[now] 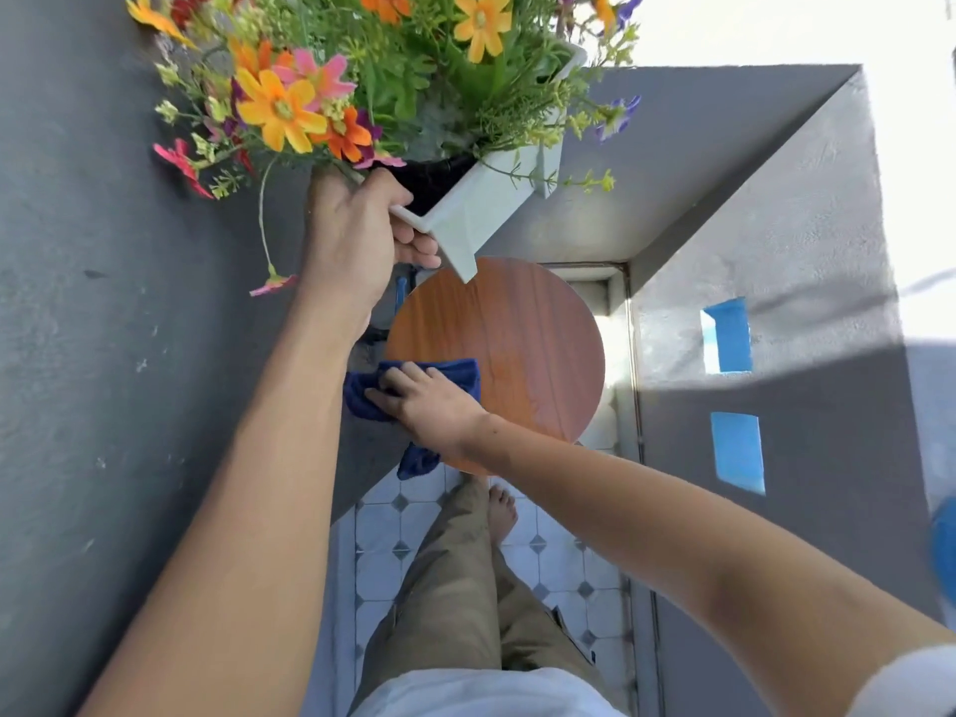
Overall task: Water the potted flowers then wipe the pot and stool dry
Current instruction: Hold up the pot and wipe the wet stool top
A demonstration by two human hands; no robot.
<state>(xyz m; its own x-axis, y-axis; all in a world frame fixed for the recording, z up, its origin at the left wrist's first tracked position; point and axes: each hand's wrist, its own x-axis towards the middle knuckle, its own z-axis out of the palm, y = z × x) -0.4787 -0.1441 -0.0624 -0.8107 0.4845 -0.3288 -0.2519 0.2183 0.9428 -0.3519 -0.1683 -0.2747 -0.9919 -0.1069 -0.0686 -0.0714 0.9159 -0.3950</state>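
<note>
My left hand [357, 235] grips the rim of a white square flower pot [481, 209] and holds it lifted and tilted above the stool. Orange, pink and yellow flowers [289, 106] spill from it over the top of the view. Below stands a round wooden stool [522, 344]. My right hand [429, 401] presses a dark blue cloth [455, 372] flat on the stool's near left edge, with part of the cloth hanging over the side.
A grey wall [129, 354] rises on the left and a grey ledge [776, 302] with blue tape patches on the right. My legs and a bare foot [502, 509] stand on patterned white floor tiles [383, 530] just before the stool.
</note>
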